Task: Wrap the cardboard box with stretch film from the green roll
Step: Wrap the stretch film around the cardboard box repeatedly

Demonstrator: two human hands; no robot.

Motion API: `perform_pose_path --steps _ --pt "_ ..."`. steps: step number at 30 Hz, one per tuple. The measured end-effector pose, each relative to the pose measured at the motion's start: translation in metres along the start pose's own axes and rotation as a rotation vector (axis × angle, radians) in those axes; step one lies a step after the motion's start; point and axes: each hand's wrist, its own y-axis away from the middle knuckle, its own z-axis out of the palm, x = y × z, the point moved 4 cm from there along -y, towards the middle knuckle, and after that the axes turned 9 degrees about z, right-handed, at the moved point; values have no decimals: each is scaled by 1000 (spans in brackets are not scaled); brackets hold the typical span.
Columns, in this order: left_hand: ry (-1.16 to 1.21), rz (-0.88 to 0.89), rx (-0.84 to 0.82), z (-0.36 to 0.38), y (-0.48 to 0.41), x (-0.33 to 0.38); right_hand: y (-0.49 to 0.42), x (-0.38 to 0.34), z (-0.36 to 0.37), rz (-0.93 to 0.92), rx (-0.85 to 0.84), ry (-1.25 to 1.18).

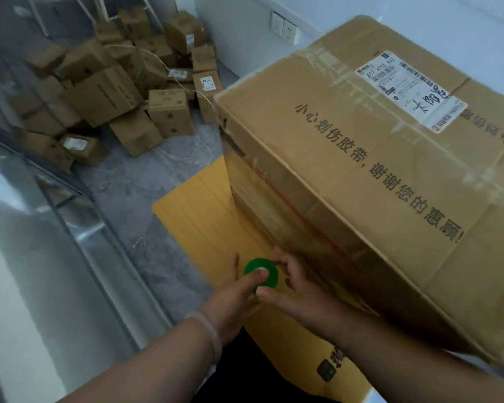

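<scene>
the large brown cardboard box [376,199] printed with black characters fills the view from 12 to 4 o'clock and stands on a flat yellow cardboard sheet [198,216] spread over the grey floor [134,181]. a white shipping label [410,91] is stuck on its top face toward 1 o'clock. clear glossy stretch film [259,205] covers the box's side face that looks toward 9 o'clock and runs down to the small round green roll [252,267], which sits at about 6 o'clock, just beside the box's lower edge.

both hands are clasped on that roll. the left hand [230,301] comes in from 7 o'clock with its thumb laid across the roll's end and its fingers behind it; a pale band [207,330] circles its wrist. the right hand [300,292] comes in from 5 o'clock and pinches the roll's rim between thumb and fingertips, its back close against the filmed face of the box.

a loose heap of small brown cardboard cartons [114,91] lies on the floor at 10 to 11 o'clock, well apart from the box. a white wall socket [284,27] sits at 12 o'clock.
</scene>
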Motion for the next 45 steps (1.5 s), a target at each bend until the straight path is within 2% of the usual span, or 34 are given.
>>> perform_pose_path --steps 5,7,14,17,21,27,33,37,40,45 --pt "74 99 111 15 10 -29 12 19 -5 -54 -23 -35" --pt "82 137 160 22 19 -33 20 28 -10 -68 -29 36" --pt "77 225 170 53 43 -63 43 66 -23 -74 -48 -45" --pt "85 252 166 64 51 -69 47 74 -31 -88 -73 28" --pt "71 283 175 69 54 -83 54 93 -37 -86 -121 239" --pt "114 195 168 81 63 -105 67 112 -46 -87 -146 71" --pt "52 144 146 81 63 -120 73 125 -49 -129 -96 245" --pt "137 132 145 92 61 -130 75 138 -56 -123 -4 181" --pt "172 88 140 97 63 -142 85 150 -61 -139 -34 169" --pt "108 53 72 109 65 -156 103 164 -72 -236 40 244"
